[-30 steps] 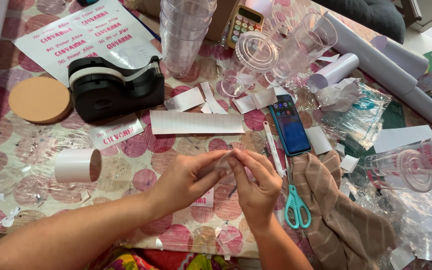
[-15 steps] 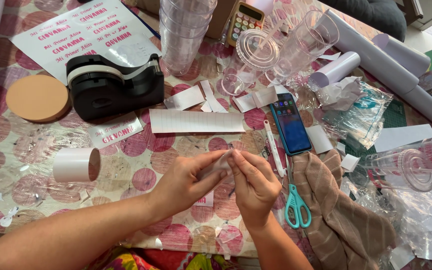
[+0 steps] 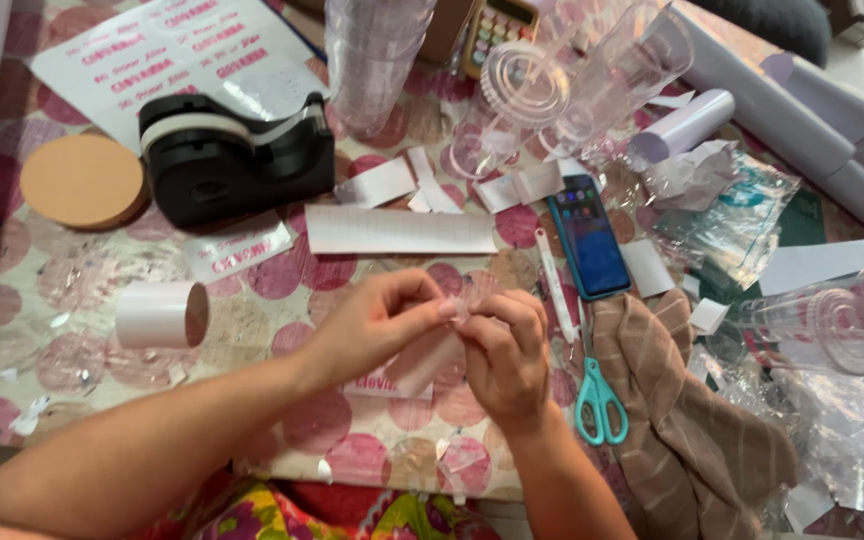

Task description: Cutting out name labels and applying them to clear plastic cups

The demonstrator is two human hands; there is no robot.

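At table centre, the left hand [image 3: 377, 325] and right hand [image 3: 507, 355] meet, fingertips pinched on a small clear sticker [image 3: 460, 312], seemingly mid-peel; tape dispenser [image 3: 222, 155] at ten o'clock, scissors [image 3: 600, 395] at three. Separating it likely demands steady fingertip grip.

home craft table | polka-dot tablecloth [image 3: 282, 275] | tape dispenser [image 3: 222, 155] | scissors [image 3: 600, 400]

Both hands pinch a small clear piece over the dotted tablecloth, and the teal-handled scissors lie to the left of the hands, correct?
Not quite. The head view shows the teal-handled scissors to the right of the right hand, beside the striped cloth. Left hand and right hand do pinch the small clear piece.
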